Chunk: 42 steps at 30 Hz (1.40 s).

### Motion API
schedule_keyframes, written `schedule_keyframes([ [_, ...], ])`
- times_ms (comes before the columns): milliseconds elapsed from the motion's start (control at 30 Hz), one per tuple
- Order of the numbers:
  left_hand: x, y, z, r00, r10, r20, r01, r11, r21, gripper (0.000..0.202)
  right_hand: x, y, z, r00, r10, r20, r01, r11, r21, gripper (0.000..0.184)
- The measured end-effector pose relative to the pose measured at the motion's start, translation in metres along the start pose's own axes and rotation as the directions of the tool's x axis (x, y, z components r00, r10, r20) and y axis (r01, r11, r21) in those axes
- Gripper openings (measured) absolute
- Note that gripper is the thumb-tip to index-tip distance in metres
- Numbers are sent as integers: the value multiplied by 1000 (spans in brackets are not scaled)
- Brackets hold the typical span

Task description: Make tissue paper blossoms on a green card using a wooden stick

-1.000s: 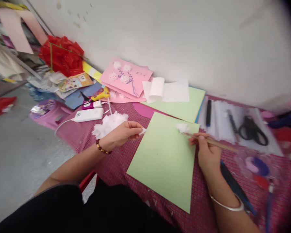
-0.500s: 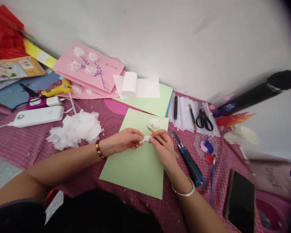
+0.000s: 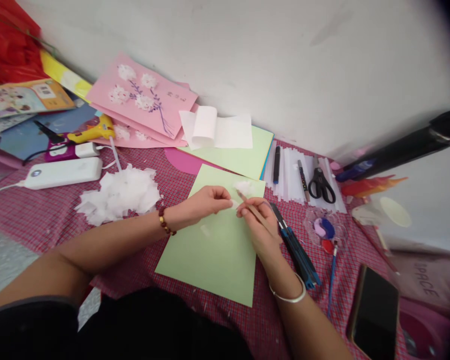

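Observation:
Over a light green sheet of card (image 3: 213, 250) on the red checked cloth, my left hand (image 3: 206, 201) pinches a small white scrap of tissue (image 3: 234, 203). My right hand (image 3: 260, 227) meets it from the right, fingers closed on a thin wooden stick (image 3: 252, 209) whose tip points up-left. A small white tissue tuft (image 3: 244, 187) lies on the card's far corner, just beyond both hands. A pile of white tissue pieces (image 3: 120, 194) sits left of my left wrist.
Pink flower cards (image 3: 142, 100), a yellow glue gun (image 3: 92, 133) and a white power strip (image 3: 62, 173) lie at the back left. Scissors (image 3: 320, 184), markers, a paint palette (image 3: 322, 231), a brush, a blue knife (image 3: 296, 245) and a phone (image 3: 375, 312) are to the right.
The view swung right, then steadied. My left hand brought the tissue scrap from the card's left edge over the card, and my right hand with the stick came in to meet it.

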<state>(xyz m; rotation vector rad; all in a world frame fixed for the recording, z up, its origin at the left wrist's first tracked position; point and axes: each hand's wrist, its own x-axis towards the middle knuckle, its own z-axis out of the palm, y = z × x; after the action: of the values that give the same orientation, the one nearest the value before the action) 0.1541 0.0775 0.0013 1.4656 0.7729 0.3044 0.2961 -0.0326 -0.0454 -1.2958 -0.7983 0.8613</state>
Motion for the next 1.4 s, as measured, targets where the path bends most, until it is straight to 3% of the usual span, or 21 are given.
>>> schedule_keyframes([
  [100, 20, 2, -11, 991, 82, -103, -79, 996, 36, 11, 9, 1, -16, 992, -111, -67, 109, 993, -40, 12],
  [200, 42, -5, -20, 955, 183, -233, -172, 983, 67, 8, 14, 4, -30, 981, -175, -85, 165, 979, -115, 19],
  [267, 52, -13, -23, 937, 206, -281, -191, 978, 80, 7, 16, 7, -34, 985, -156, -72, 141, 974, -176, 20],
  [400, 57, -28, -24, 942, 172, -287, -154, 984, 84, 8, 17, 15, -30, 993, -98, -64, 79, 967, -243, 15],
  [733, 58, -29, -23, 971, 146, -190, -150, 989, -6, 8, 27, 28, -28, 976, -217, 10, 201, 884, -423, 18],
  [967, 55, -29, -27, 973, 190, -128, -165, 969, 186, 7, 30, 26, -26, 972, -229, -52, 186, 885, -426, 20],
  [1100, 59, -19, -27, 972, 237, -9, -214, 893, 395, 12, 31, 23, -24, 975, -214, -64, 174, 907, -385, 20],
  [1233, 70, -18, -18, 973, 215, 90, -232, 855, 464, 18, 32, 21, -23, 977, -203, -72, 160, 909, -384, 20],
  [1400, 78, -28, -8, 962, 270, 47, -257, 827, 500, 20, 32, 19, -23, 980, -183, -75, 141, 913, -383, 20],
])
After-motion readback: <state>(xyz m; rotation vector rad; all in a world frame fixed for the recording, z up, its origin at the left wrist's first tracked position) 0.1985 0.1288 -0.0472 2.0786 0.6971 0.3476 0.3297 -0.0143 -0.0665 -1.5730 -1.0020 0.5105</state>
